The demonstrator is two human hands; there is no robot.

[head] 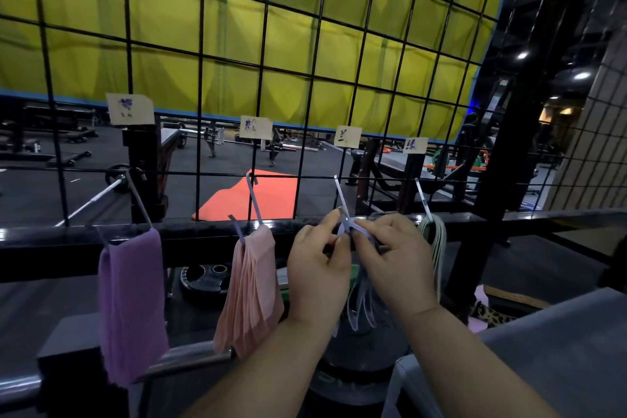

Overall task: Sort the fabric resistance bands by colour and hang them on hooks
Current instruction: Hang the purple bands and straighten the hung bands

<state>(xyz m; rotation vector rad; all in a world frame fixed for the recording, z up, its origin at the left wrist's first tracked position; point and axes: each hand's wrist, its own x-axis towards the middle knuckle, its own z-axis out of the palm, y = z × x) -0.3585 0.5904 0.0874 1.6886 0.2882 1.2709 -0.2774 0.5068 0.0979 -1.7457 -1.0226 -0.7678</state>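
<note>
You are holding the pale blue bands [360, 307] up at the third hook [341, 195] from the left on the wire grid [203, 61], with both hands close together. Your left hand [317, 268] is pinching the top loop beside the hook's tip, and your right hand [395, 265] is pinching the same loop from the right, the rest dangling between your wrists. The purple bands [132, 302] are hanging on the far-left hook [139, 200], the pink bands [251, 295] on the second hook [254, 200], and the green bands [436, 241] on the right-most hook [423, 197], just beside your right hand.
</note>
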